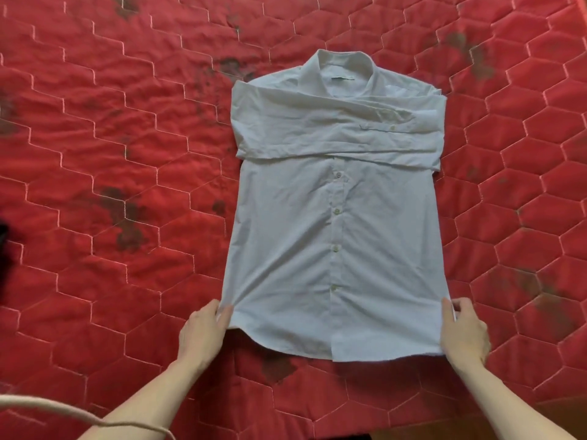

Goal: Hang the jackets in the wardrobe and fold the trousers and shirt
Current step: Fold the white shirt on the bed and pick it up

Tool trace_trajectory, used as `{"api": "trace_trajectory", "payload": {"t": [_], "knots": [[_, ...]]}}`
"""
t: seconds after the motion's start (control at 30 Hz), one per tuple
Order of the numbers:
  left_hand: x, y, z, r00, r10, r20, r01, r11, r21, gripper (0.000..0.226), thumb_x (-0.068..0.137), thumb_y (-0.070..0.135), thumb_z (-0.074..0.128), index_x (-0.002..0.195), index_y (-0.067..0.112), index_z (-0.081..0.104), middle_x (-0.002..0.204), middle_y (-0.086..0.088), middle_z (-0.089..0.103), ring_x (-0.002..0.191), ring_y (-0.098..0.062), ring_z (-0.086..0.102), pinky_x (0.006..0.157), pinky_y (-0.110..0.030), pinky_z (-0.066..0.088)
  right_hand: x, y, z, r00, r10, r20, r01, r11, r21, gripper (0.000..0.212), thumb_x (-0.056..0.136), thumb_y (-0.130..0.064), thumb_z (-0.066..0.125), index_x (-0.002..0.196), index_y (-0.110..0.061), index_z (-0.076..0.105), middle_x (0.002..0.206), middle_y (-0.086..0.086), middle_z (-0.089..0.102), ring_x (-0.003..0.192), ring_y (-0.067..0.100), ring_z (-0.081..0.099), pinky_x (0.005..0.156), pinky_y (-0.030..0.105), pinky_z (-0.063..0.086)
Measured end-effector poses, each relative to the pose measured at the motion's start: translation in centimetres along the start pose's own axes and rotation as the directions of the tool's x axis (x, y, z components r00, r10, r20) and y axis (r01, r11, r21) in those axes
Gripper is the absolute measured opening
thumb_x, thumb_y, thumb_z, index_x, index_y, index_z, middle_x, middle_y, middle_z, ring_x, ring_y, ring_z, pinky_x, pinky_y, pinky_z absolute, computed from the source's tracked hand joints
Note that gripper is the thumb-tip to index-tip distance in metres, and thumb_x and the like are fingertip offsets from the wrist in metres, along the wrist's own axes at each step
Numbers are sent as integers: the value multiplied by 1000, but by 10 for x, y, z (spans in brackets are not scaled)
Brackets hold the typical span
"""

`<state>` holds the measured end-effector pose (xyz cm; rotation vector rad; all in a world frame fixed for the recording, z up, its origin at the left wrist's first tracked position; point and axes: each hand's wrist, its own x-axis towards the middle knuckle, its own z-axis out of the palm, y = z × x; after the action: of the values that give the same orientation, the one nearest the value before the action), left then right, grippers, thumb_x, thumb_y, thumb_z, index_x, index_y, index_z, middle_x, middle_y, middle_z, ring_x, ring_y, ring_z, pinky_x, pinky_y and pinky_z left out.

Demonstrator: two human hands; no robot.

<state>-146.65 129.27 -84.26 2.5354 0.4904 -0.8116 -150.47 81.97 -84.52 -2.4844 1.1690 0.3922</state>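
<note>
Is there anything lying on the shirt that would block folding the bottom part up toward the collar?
Nothing visible does. The left hand and right hand already pinch the lower corners of the shirt. Its front up to the collar carries only its own folded sleeves.

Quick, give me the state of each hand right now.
Left hand: pinching the left bottom edge of the shirt.
Right hand: pinching the shirt's right bottom edge.
</note>
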Motion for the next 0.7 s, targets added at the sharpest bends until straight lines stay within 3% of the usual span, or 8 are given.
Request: {"api": "trace_trajectory", "payload": {"t": [0.13,0.27,0.37,0.47,0.53,0.6,0.63,0.7], "knots": [[-3,-8,-5,996,-18,93,3,987,161,42,107,52,42,82,24,63,77,2,67,87,-29,68,79,-44,52,-4,1,-4,999,20,29,-20,1000,3,32,107,-46,42,98,-18,54,88,21,66,79,39,57,73,45,43],[-3,-7,-13,973,194,-128,-151,947,284,17,101,34,56,98,17,54,91,0,61,83,-29,63,66,-43,50,-7,4,-14,991,-14,132,12,1000,20,26,107,-43,42,97,-22,53,83,9,68,82,38,59,74,47,47],[6,-7,-16,817,560,-135,-448,766,461,49,82,21,49,129,6,53,123,-15,57,103,-38,63,81,-49,53,-11,8,-23,987,-92,133,91,996,9,16,107,-36,42,117,-26,50,86,-2,69,83,34,63,75,47,49],[15,-5,-17,548,808,218,-742,348,573,80,63,33,60,140,11,59,134,-15,65,112,-35,70,94,-48,57,-8,14,-29,974,-191,124,204,973,-106,45,100,-12,44,145,-23,44,126,3,62,111,34,61,81,49,49],[20,-2,-16,498,732,464,-794,169,585,98,47,37,76,141,12,63,138,-13,67,119,-31,70,95,-48,60,-5,23,-32,904,-403,139,426,871,-246,66,83,3,62,146,-13,49,139,10,53,118,38,59,85,54,53],[27,3,-16,526,641,559,-788,120,604,103,57,30,78,153,9,48,149,-17,58,131,-35,62,101,-52,56,0,35,-36,751,-608,259,660,676,-328,87,65,4,73,148,-8,50,146,13,48,125,41,58,93,54,54],[30,7,-15,540,649,536,-767,116,632,97,67,23,72,156,6,39,151,-20,55,132,-38,60,100,-55,55,2,39,-37,673,-649,354,739,586,-331,96,62,-3,73,154,-9,46,155,12,42,137,39,50,104,53,50],[34,13,-15,531,744,407,-716,136,685,67,81,12,49,146,1,40,136,-23,64,114,-41,66,82,-52,59,0,44,-39,576,-640,509,816,487,-311,108,64,-20,66,164,-14,27,171,8,19,158,29,22,123,47,29]]}}
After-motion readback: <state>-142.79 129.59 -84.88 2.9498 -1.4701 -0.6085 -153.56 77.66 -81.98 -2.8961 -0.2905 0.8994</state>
